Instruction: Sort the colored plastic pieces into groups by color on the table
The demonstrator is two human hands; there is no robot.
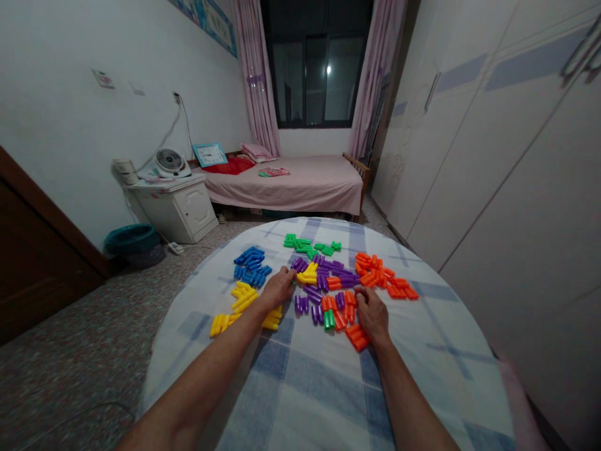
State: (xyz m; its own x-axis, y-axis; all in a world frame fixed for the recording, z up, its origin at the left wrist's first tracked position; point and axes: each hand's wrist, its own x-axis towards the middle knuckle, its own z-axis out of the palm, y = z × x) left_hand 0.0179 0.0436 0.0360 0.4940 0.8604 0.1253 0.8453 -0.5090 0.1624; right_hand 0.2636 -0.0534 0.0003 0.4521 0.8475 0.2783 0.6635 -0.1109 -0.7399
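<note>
Both forearms come from the bottom of the view and reach over a round table covered with a blue and white checked cloth point(323, 401). The left hand point(278, 287) is half closed, with its fingers curved downward. The right hand point(370, 311) is also half closed, and its fingers bend over a mixed group of orange plastic tube blocks point(342, 313). I cannot tell if either hand really grips a piece.

A small pile of orange blocks point(357, 337) lies just below the right hand, nearer to the person. Yellow blocks point(241, 304) lie just beside the left hand on its left side, and blue blocks point(250, 263) lie a little farther on the same side. Between the hands and slightly beyond them are purple blocks point(322, 279), with one green block point(328, 319) among the orange ones. More orange blocks point(387, 275) lie to the right of the right hand, and green blocks point(307, 245) lie near the far edge of the table.

Beyond the table stands a bed with a pink sheet point(300, 188), under a dark window point(314, 69). On the left, a small fan point(169, 163) stands on a white bedside cabinet point(173, 210). A white wardrobe point(498, 156) fills the right side.
</note>
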